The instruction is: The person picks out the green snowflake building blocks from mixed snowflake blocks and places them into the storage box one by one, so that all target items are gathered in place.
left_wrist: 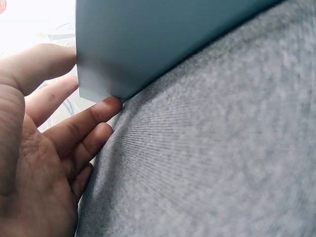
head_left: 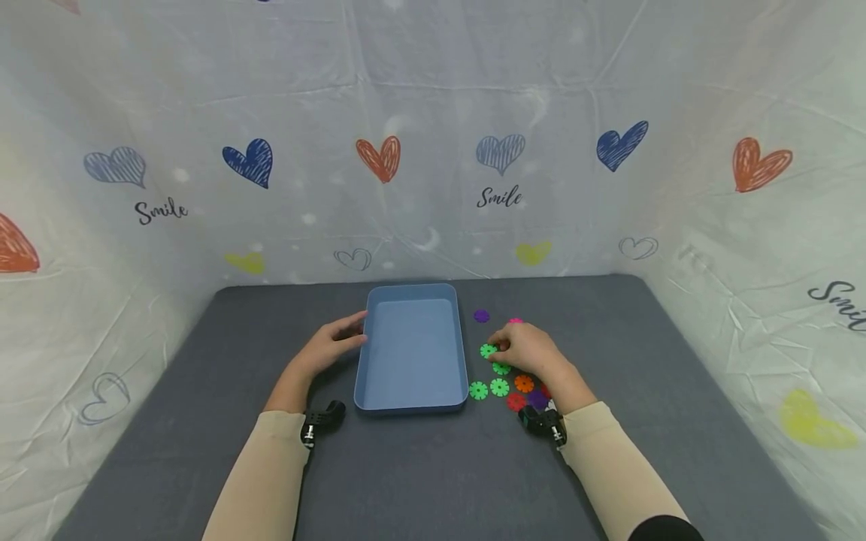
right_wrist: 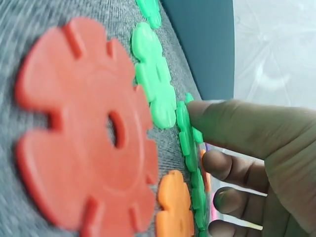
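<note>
Two hands work on a grey bench (head_left: pixel 203 391) walled in by a heart-printed sheet (head_left: pixel 433 150). Mid-bench lies a blue tray (head_left: pixel 412 348), its inside bare. The left hand (head_left: pixel 331 349) rests against the tray's left wall, thumb and fingers straight and touching the plastic. The right hand (head_left: pixel 531 347) lies just right of the tray, its thumb and fingers pinching a green disc (head_left: pixel 489 350) that stands on edge in the wrist view. Beside that hand are scattered more notched discs: green (head_left: pixel 499 387), orange (head_left: pixel 524 383), red (head_left: pixel 516 402); a purple one (head_left: pixel 481 316) sits farther back.
</note>
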